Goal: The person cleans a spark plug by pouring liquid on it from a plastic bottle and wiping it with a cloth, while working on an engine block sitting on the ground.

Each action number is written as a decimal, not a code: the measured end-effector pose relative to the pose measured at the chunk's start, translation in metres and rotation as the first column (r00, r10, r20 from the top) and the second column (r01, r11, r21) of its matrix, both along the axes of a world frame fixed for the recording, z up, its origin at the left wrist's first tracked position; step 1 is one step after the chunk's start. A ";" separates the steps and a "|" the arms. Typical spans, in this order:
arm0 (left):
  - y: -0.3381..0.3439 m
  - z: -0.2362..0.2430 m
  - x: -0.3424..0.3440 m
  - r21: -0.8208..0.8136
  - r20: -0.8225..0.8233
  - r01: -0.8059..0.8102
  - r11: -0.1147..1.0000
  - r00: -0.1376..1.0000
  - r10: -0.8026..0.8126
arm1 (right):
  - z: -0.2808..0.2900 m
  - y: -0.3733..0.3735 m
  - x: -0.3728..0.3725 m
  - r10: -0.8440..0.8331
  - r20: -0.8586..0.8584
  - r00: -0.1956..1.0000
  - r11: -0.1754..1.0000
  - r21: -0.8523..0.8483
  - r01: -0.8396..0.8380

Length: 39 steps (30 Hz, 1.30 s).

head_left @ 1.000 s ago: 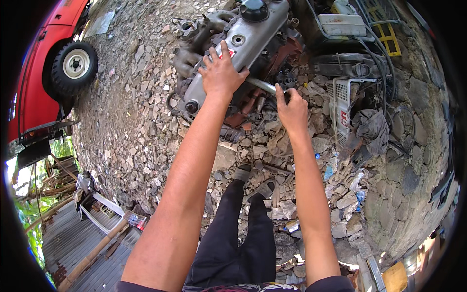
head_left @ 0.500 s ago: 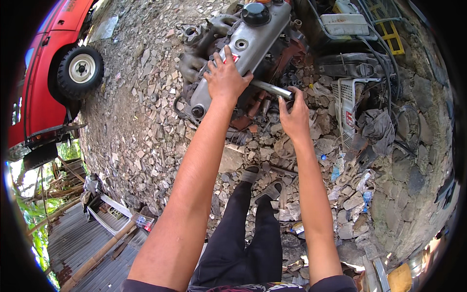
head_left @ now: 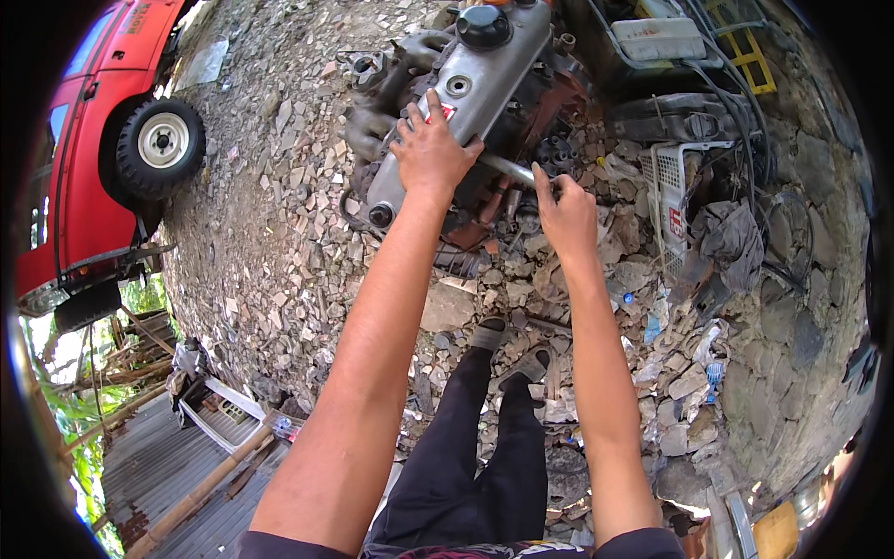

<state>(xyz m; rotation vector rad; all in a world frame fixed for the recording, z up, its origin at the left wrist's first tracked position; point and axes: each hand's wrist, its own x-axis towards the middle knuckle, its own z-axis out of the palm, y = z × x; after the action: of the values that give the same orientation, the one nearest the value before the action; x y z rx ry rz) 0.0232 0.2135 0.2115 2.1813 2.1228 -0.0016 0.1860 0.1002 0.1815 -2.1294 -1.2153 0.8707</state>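
Observation:
A grey engine block with a long metal valve cover (head_left: 494,70), a black cap (head_left: 482,28) and cast manifold pipes (head_left: 368,126) lies on rubble. My left hand (head_left: 433,158) rests on the cover with fingers spread, partly over a red sticker. My right hand (head_left: 566,214) has its fingers closed around the outer end of a silver metal tube (head_left: 507,169) sticking out from the engine's right side; the tube's inner end is hidden by the engine and my left hand. Rust-red metal parts show beneath the tube.
A red vehicle (head_left: 88,186) with its wheel (head_left: 161,146) stands left. Right are a plastic crate (head_left: 669,214), hoses, grey cloth (head_left: 728,247) and a stone edge. Rubble surrounds my sandalled feet (head_left: 489,335). Lower left are corrugated sheet (head_left: 177,494) and poles.
My left hand stays on the valve cover. My right hand has shifted its fingers on the tube, covering the end that showed half a second ago. The view has moved slightly.

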 end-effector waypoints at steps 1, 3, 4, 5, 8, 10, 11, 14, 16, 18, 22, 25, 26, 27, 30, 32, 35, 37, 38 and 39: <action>-0.001 0.000 0.000 0.003 0.003 0.003 1.000 1.000 -0.003 | 0.002 -0.001 -0.001 -0.002 -0.011 1.000 1.000 0.017 0.002; -0.001 0.000 -0.002 0.011 0.006 0.006 1.000 1.000 -0.006 | 0.007 -0.001 -0.005 -0.004 -0.036 0.999 0.999 0.051 0.006; -0.001 -0.001 -0.002 0.007 0.000 0.007 1.000 1.000 -0.007 | 0.004 -0.003 -0.006 -0.019 -0.058 0.998 0.989 0.146 0.028; -0.001 -0.001 -0.001 0.003 -0.005 0.007 1.000 1.000 -0.007 | 0.000 -0.004 -0.009 -0.032 -0.080 0.996 0.970 0.239 0.051; 0.000 0.000 0.003 0.008 -0.005 0.011 1.000 1.000 -0.011 | -0.014 -0.007 -0.003 -0.042 -0.073 0.996 0.944 0.325 0.063; -0.001 -0.001 0.000 0.010 -0.007 0.013 1.000 1.000 -0.013 | -0.007 -0.002 0.001 0.000 -0.079 0.997 0.991 0.131 0.011; -0.001 -0.003 -0.004 0.010 -0.011 0.011 1.000 1.000 -0.011 | 0.006 0.002 0.006 0.039 -0.109 0.993 0.997 -0.061 -0.046; -0.002 -0.005 -0.003 0.031 -0.020 0.023 0.999 1.000 -0.023 | 0.000 -0.001 0.005 0.023 -0.101 0.995 0.997 0.081 -0.015; -0.002 0.000 0.001 0.031 -0.015 0.024 0.999 1.000 -0.023 | -0.010 -0.004 0.002 -0.020 -0.024 1.000 0.920 0.390 0.028; -0.001 0.004 0.004 0.010 -0.001 0.018 1.000 1.000 -0.018 | -0.011 -0.005 0.003 0.005 -0.161 0.987 0.922 0.382 0.058; -0.001 0.001 -0.002 0.008 -0.016 0.004 1.000 1.000 -0.004 | 0.006 0.000 0.011 0.045 -0.143 0.989 0.999 0.015 -0.043; -0.002 0.000 0.003 0.011 -0.011 0.005 1.000 1.000 -0.005 | 0.011 -0.002 0.008 -0.011 -0.222 0.975 0.997 0.067 0.026; -0.001 0.000 0.003 0.022 -0.013 0.011 1.000 1.000 -0.011 | -0.005 -0.002 0.002 -0.042 -0.199 0.979 0.970 0.228 0.088; -0.001 0.000 0.004 0.030 -0.015 0.016 0.999 1.000 -0.016 | -0.013 -0.002 0.000 -0.033 -0.193 0.981 0.942 0.321 0.095; -0.001 -0.003 0.004 0.037 -0.018 0.020 0.999 1.000 -0.019 | -0.022 -0.003 0.004 0.001 -0.181 0.983 0.914 0.399 0.073; 0.000 -0.005 -0.006 0.053 -0.038 0.014 0.999 0.999 -0.012 | 0.011 0.003 0.006 0.058 -0.153 0.987 0.996 0.071 -0.047; -0.001 -0.005 -0.001 0.071 -0.036 0.037 0.997 0.999 -0.034 | 0.008 0.004 0.006 0.039 -0.156 0.987 0.996 0.090 -0.025; 0.000 -0.004 0.005 0.056 -0.049 0.038 0.998 0.998 -0.035 | -0.011 -0.002 0.000 -0.036 -0.112 0.993 0.924 0.375 0.076; 0.000 -0.003 0.008 0.049 -0.055 0.040 0.998 0.998 -0.037 | -0.024 -0.002 0.001 -0.032 -0.083 0.996 0.883 0.464 0.067; 0.000 -0.002 0.006 0.045 -0.058 0.032 0.998 0.998 -0.029 | -0.021 -0.003 0.001 -0.003 -0.121 0.993 0.901 0.431 0.056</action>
<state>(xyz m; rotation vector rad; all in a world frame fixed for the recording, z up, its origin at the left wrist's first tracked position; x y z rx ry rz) 0.0293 0.2133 0.2090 2.2655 2.1398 -0.0181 0.1868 0.0972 0.1601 -1.7089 -1.1837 0.6283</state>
